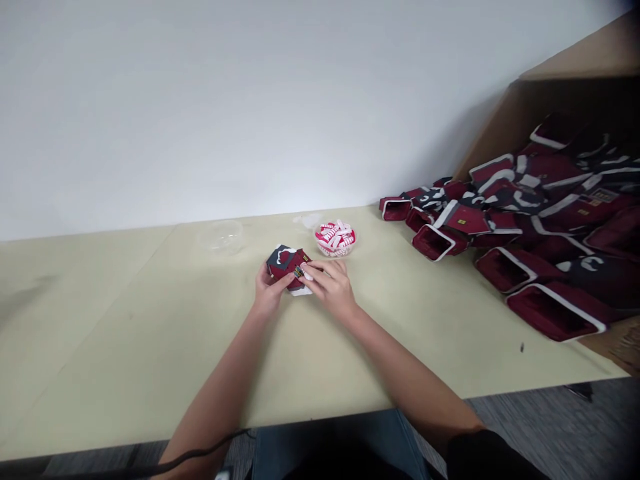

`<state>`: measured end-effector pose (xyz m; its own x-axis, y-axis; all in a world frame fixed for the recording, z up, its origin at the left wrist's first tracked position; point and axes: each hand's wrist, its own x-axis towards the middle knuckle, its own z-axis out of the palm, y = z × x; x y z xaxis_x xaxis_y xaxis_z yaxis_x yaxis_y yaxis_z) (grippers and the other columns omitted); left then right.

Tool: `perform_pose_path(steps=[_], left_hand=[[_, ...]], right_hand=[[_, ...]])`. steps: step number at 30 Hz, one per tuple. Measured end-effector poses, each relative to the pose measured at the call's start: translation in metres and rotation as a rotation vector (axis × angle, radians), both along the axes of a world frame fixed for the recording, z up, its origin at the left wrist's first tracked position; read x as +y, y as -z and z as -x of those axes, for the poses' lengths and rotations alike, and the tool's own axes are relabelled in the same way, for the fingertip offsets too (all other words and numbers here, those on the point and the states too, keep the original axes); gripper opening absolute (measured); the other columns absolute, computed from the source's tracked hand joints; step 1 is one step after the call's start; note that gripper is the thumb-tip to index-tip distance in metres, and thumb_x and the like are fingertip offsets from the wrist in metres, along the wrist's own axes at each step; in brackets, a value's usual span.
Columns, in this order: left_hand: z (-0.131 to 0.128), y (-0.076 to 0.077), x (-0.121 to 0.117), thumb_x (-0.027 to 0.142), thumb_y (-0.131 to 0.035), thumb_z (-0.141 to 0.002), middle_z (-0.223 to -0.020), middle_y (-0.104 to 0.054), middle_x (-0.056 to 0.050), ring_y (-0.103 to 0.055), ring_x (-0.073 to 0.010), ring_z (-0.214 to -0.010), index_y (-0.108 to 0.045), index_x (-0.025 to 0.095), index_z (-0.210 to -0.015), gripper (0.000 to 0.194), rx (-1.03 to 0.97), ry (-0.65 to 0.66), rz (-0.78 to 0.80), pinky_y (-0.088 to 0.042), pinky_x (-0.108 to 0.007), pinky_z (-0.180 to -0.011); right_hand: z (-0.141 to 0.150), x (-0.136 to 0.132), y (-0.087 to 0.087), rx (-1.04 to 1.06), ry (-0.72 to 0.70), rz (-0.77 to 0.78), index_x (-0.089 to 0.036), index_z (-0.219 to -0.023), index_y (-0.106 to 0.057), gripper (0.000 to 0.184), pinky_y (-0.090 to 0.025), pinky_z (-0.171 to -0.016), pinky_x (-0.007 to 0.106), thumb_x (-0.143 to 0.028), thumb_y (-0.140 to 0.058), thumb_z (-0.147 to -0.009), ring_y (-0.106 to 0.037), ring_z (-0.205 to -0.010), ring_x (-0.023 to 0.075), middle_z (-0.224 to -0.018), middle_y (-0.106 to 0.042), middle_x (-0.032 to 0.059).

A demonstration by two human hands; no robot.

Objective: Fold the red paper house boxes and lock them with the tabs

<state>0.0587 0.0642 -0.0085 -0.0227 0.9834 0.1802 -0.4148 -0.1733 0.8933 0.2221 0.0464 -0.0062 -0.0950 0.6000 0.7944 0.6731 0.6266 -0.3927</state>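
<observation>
Over the middle of the table, my left hand grips a small dark-red felt-like house by its left side. The house lies tilted, with a dark grey roof, white trim and small yellow windows. My right hand is closed at the house's right side, its fingertips pinching a small white-and-pink piece against the front. Those fingers partly hide the piece and the house wall. Just behind my right hand stands a clear bowl filled with red-and-white striped pieces.
At the right, a cardboard box lies on its side, with many similar red houses spilling onto the table. A clear plastic dish sits at the back left. A white wall rises behind. A black cable crosses below the front edge.
</observation>
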Motion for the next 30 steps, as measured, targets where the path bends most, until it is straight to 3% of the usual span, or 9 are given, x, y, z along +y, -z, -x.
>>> perform_pose_path(steps=[8,12,20,24,30], left_hand=[[-0.004,-0.003,-0.004,0.026,-0.091,-0.055,-0.104,-0.073,-0.006,-0.069,-0.0237,-0.096,-0.065,0.018,-0.105,0.056,-0.031,0.015,0.02,-0.054,-0.039,-0.092],[-0.003,-0.004,-0.004,0.028,-0.091,-0.057,-0.108,-0.072,-0.007,-0.069,-0.0255,-0.1,-0.065,0.019,-0.108,0.057,-0.004,0.026,0.016,-0.054,-0.041,-0.094],[0.003,0.01,0.005,0.026,-0.092,-0.053,-0.12,-0.068,-0.009,-0.066,-0.0276,-0.11,-0.062,0.021,-0.124,0.077,0.131,0.005,-0.071,-0.052,-0.041,-0.098],[0.002,0.007,0.003,0.025,-0.094,-0.049,-0.12,-0.069,-0.008,-0.066,-0.027,-0.108,-0.063,0.022,-0.123,0.08,0.165,-0.018,-0.072,-0.054,-0.039,-0.094],[-0.002,0.001,0.0,0.023,-0.095,-0.044,-0.121,-0.068,-0.01,-0.065,-0.0292,-0.111,-0.066,0.021,-0.119,0.08,0.212,-0.032,-0.097,-0.054,-0.04,-0.095]], right_hand=[[-0.019,-0.014,-0.011,-0.245,-0.083,0.164,-0.024,-0.13,-0.063,0.037,-0.032,-0.091,0.039,-0.039,-0.054,-0.097,-0.058,-0.113,0.0233,-0.125,-0.065,0.0093],[-0.021,-0.019,-0.015,-0.318,-0.051,0.197,-0.026,-0.131,-0.062,0.036,-0.028,-0.092,0.041,-0.038,-0.048,-0.1,-0.052,-0.122,0.0254,-0.137,-0.06,0.0083],[-0.017,-0.015,-0.003,-0.22,-0.008,0.147,-0.023,-0.123,-0.066,0.035,-0.025,-0.094,0.042,-0.043,-0.054,-0.097,-0.06,-0.112,0.0235,-0.124,-0.069,0.0082],[-0.016,-0.012,0.0,-0.131,0.026,0.164,-0.024,-0.127,-0.063,0.036,-0.029,-0.093,0.038,-0.041,-0.054,-0.097,-0.061,-0.111,0.0232,-0.124,-0.069,0.0087],[-0.015,-0.009,0.004,0.042,0.004,0.184,-0.027,-0.117,-0.068,0.031,-0.033,-0.094,0.038,-0.045,-0.058,-0.094,-0.062,-0.11,0.023,-0.122,-0.07,0.0061]])
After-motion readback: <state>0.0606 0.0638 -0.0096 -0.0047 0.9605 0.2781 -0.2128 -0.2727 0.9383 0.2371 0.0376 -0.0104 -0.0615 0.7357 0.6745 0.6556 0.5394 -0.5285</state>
